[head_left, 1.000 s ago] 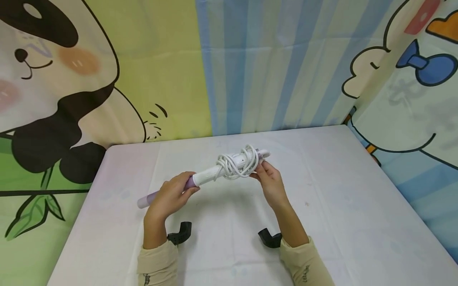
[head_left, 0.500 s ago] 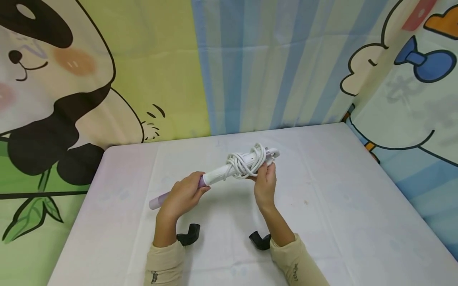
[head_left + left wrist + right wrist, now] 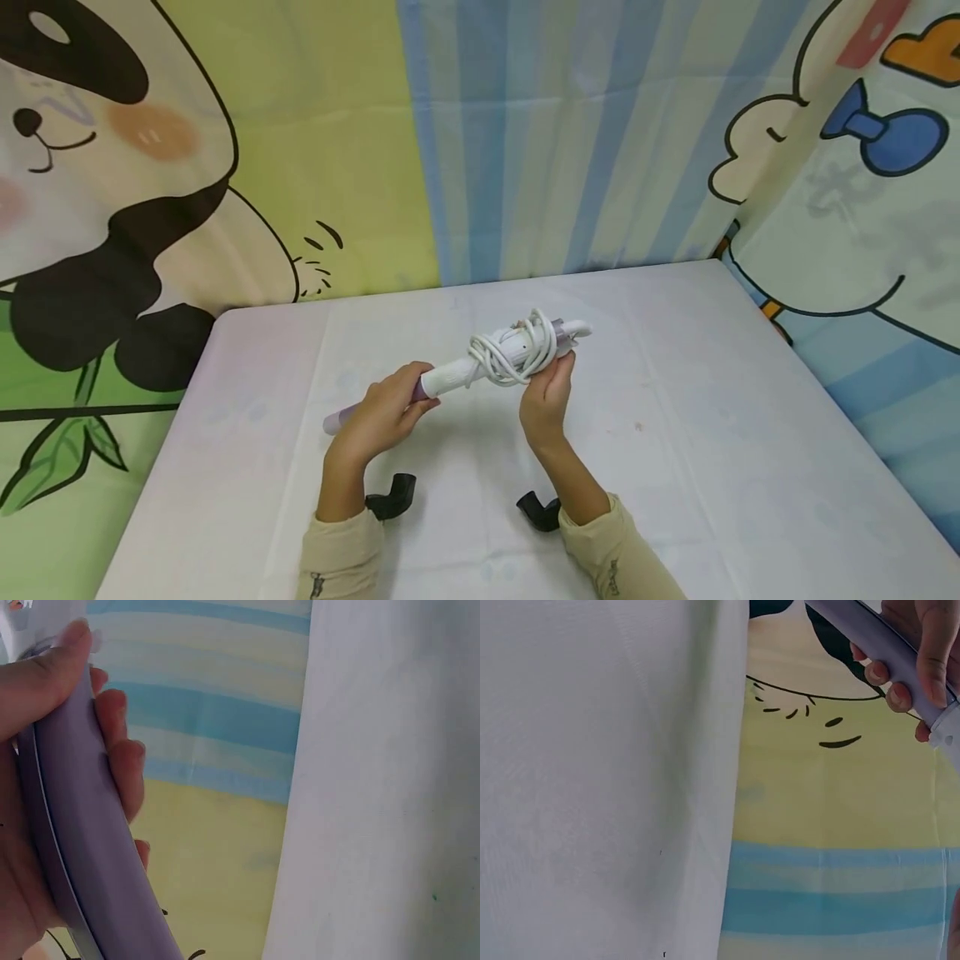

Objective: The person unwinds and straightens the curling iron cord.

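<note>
A hair straightener [image 3: 450, 377], purple along one half and white along the other, is held slantwise above the table. White cord [image 3: 491, 360] is wound around its white half. My left hand [image 3: 382, 412] grips the purple half; in the left wrist view its thumb and curled fingers wrap the purple body [image 3: 90, 795]. At the other end, my right hand [image 3: 546, 398] holds the straightener from below, beside the wound cord and the plug end [image 3: 576, 329]. The right wrist view catches mostly the left hand [image 3: 934, 652]; only a sliver of the right hand shows.
A white-covered table [image 3: 712, 433] lies beneath both hands. Behind it hangs a printed curtain [image 3: 517, 150], with another printed sheet [image 3: 847, 250] along the right side. Black curved pieces [image 3: 393, 497] jut from both wrists.
Both hands and the straightener have shifted to the right. The right hand's grip has moved from the tip of the plug end to underneath the cord end.
</note>
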A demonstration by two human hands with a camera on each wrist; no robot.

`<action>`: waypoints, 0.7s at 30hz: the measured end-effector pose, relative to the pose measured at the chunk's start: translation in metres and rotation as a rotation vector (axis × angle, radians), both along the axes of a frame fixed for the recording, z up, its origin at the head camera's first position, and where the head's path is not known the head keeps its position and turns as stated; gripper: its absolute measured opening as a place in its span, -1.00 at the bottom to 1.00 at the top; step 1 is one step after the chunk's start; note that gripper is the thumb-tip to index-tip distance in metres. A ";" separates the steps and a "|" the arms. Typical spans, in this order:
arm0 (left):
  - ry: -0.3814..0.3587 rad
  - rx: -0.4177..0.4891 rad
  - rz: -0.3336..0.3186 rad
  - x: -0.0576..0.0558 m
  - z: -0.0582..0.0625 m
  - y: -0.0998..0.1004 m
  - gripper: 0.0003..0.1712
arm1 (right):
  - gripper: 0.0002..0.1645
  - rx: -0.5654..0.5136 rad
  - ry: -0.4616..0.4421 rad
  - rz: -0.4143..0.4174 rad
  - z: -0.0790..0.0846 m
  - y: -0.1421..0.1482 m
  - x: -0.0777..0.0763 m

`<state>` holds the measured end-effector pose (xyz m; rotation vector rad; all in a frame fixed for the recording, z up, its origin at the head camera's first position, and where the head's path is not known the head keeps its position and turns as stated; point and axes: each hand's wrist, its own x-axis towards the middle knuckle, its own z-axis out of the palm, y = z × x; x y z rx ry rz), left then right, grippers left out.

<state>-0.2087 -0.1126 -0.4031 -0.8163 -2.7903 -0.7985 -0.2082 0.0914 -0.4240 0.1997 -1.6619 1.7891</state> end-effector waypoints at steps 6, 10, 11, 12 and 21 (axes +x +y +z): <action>0.052 -0.046 0.055 -0.001 0.001 -0.007 -0.57 | -0.72 0.303 -0.206 -0.086 0.007 0.009 0.005; 0.130 -0.065 0.139 -0.004 0.002 -0.018 -0.58 | -0.71 0.532 -0.369 0.081 0.018 0.018 0.008; 0.134 -0.066 0.154 -0.004 0.002 -0.020 -0.59 | -0.70 0.554 -0.387 0.120 0.020 0.020 0.008; 0.132 -0.064 0.162 -0.005 0.002 -0.022 -0.59 | -0.68 0.554 -0.400 0.160 0.022 0.021 0.008; 0.097 -0.048 0.171 -0.005 0.002 -0.026 -0.59 | -0.73 0.261 -0.393 0.331 0.029 0.039 0.009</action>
